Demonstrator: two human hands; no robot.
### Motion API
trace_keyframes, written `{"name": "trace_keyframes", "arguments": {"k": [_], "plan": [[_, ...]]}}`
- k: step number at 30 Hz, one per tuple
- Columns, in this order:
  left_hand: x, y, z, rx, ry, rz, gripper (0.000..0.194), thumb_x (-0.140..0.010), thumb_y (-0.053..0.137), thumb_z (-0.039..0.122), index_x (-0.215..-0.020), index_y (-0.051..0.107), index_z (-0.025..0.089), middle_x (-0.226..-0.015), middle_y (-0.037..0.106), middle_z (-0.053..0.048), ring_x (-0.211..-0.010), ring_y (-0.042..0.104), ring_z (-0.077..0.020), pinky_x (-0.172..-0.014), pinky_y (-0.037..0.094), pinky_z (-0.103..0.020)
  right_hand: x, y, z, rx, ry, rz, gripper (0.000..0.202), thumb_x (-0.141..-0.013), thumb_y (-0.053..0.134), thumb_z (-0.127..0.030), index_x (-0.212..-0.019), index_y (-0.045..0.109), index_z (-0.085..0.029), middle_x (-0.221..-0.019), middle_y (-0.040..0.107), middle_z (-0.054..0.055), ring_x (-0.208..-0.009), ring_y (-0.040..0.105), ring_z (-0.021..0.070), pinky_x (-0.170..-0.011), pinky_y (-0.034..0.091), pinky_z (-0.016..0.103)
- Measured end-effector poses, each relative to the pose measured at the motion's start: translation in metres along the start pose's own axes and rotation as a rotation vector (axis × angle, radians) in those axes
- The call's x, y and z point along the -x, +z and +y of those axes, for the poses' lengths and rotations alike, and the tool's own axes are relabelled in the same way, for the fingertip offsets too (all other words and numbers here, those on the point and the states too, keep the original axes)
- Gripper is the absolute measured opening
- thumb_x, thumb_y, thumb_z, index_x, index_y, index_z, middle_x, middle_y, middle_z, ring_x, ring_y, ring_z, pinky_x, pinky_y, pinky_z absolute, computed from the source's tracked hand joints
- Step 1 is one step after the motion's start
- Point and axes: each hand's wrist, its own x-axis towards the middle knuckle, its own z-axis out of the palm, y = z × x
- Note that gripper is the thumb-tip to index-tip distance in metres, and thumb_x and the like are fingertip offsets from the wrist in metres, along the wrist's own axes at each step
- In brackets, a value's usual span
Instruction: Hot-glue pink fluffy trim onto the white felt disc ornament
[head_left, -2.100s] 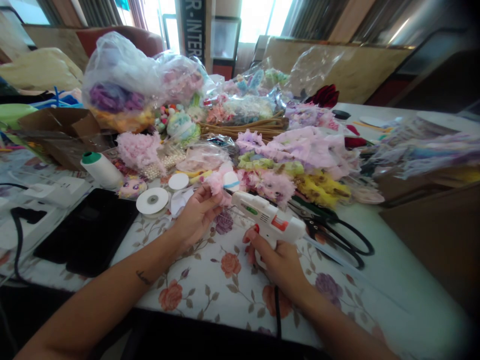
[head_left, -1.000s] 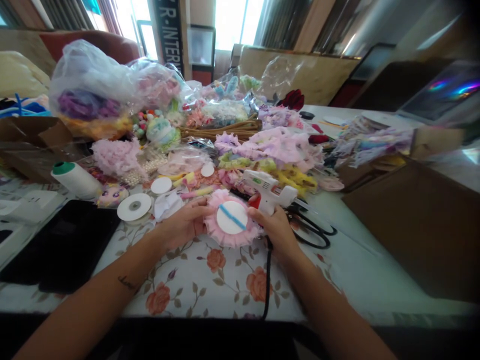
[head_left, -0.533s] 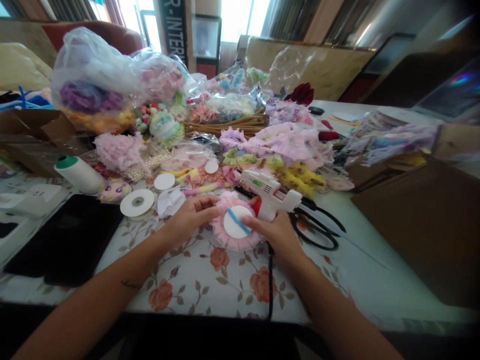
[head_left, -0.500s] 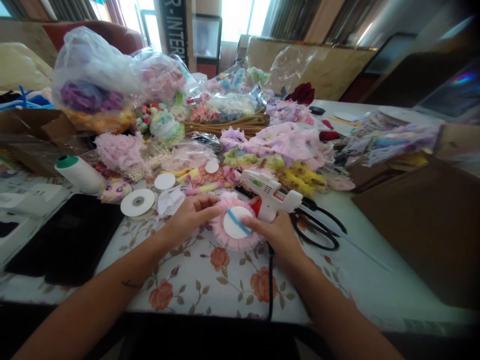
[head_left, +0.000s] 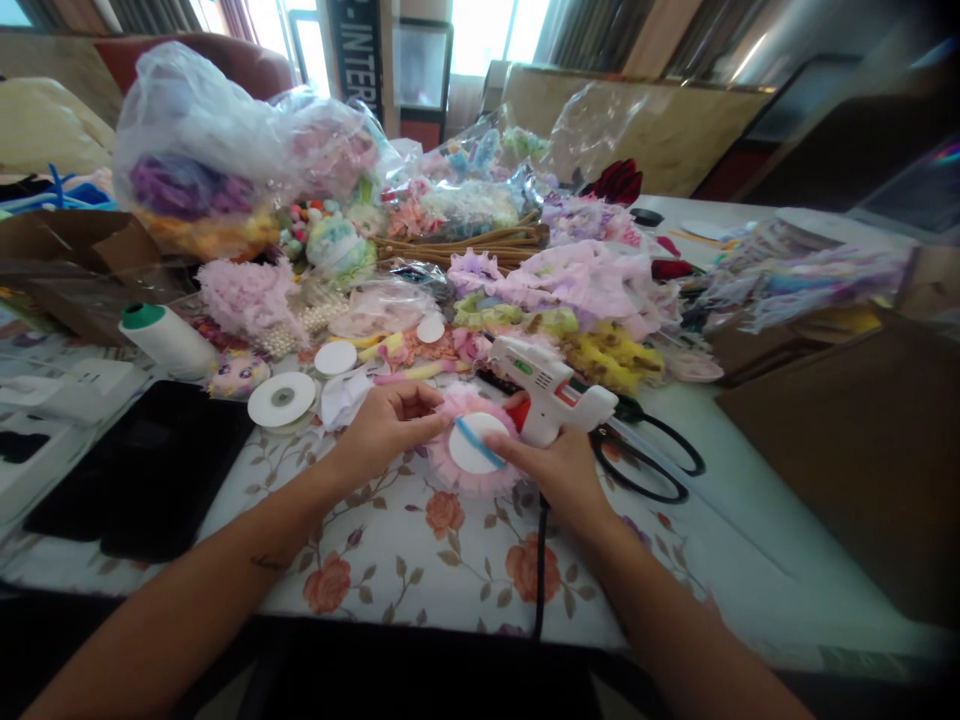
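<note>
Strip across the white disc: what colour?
Blue; the strip runs diagonally over the white disc, best seen in the head view.

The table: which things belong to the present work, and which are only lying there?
Held, so likely in use: pink ruffle, white disc, blue strip, glue gun.

Apparently just lying about: black scissors, thread cone, flat white spool, red flower.
</note>
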Motion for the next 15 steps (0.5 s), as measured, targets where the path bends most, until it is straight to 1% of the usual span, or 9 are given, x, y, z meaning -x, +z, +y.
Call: {"name": "trace_keyframes", "arguments": {"k": [7, 12, 15], "plan": [[0.0010, 0.0007, -0.0023, 0.013, 0.010, -0.007, 0.025, -0.066, 0.081, 0.029, -0.076, 0.064, 0.015, -0.068, 0.060, 0.002, -0.059, 0.054, -0.0071, -0.054, 0.044, -0.018, 0.0007, 0.0010, -0.0007, 0.001, 0.019, 0.000, 0.042, -0.059, 0.086, -0.044, -0.086, 0.062, -0.023, -0.070, 0.059, -0.002, -0.065, 0.055, 0.0179, -0.061, 0.047, 0.033], [0.0017, 0.0036, -0.0022, -0.020, 0.019, 0.044, 0.026, -0.063, 0.081, 0.029, -0.074, 0.062, 0.015, -0.068, 0.061, 0.002, -0.058, 0.053, -0.0074, -0.053, 0.043, -0.019, 0.0018, 0.0023, 0.0010, -0.024, 0.004, 0.011, 0.042, -0.058, 0.086, -0.044, -0.086, 0.062, -0.023, -0.076, 0.063, -0.001, -0.069, 0.058, 0.0193, -0.065, 0.050, 0.035], [0.0011, 0.0051, -0.0044, -0.014, 0.033, 0.056, 0.027, -0.063, 0.081, 0.029, -0.074, 0.062, 0.014, -0.069, 0.062, 0.001, -0.059, 0.054, -0.0083, -0.055, 0.044, -0.020, 0.0017, 0.0028, 0.0034, -0.014, 0.003, 0.013, 0.043, -0.058, 0.086, -0.045, -0.087, 0.062, -0.023, -0.075, 0.062, -0.001, -0.068, 0.058, 0.0195, -0.065, 0.050, 0.035]]}}
